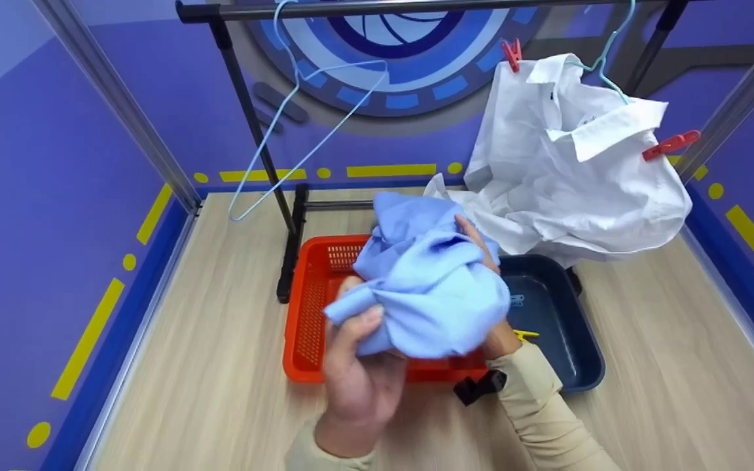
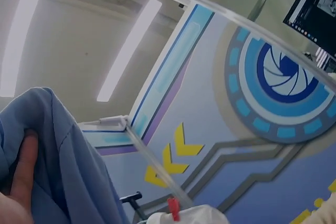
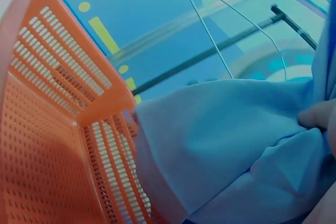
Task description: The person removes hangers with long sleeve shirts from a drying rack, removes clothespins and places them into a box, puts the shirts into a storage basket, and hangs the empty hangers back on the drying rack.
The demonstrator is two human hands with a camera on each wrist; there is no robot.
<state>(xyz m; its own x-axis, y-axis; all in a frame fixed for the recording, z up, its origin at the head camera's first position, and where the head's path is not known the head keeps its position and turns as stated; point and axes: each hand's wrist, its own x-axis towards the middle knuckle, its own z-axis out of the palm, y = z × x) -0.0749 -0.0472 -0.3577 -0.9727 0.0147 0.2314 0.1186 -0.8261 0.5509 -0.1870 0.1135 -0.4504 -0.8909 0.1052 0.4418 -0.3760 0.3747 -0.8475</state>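
A bunched light blue garment [image 1: 426, 281] is held between both hands above the orange basket [image 1: 308, 314]. My left hand [image 1: 360, 379] pinches its near left edge, with the thumb on top. On the far right side, my right hand [image 1: 482, 252] holds the cloth, which hides most of its palm. In the left wrist view, a finger of the left hand [image 2: 21, 182] lies in the folds. The right wrist view shows a fingertip of the right hand [image 3: 320, 116] against the garment [image 3: 226, 140], with a broad flap hanging beside the basket [image 3: 47, 145].
A bare light blue hanger [image 1: 311, 131] hangs from the black rack bar [image 1: 416, 6]. To the right, a white shirt [image 1: 547, 176] hangs with red clothespins [image 1: 670, 145]. Beside the basket stands a dark blue tub [image 1: 560, 327] with a yellow clothespin [image 1: 525, 334].
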